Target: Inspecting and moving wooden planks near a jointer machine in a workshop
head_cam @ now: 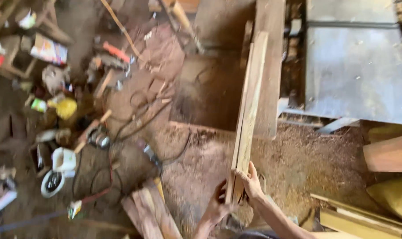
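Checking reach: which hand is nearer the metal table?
Right. The right hand grips the planks on the metal table's side; the left hand grips the far side.

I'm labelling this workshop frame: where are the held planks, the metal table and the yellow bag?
planks (249, 110), head view, mid-length of face.
metal table (355, 66), head view, bare top.
yellow bag (67, 107), head view, its middle.

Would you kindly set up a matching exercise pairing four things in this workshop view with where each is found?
Things:
1. long wooden boards
2. grey metal sheet
3. yellow bundle
4. short planks

Places:
A. on the floor, bottom centre, left of the hands
B. among the clutter at the left
C. held on end by the left hand and right hand
D. upper right

Pairs: 1-C, 2-D, 3-B, 4-A
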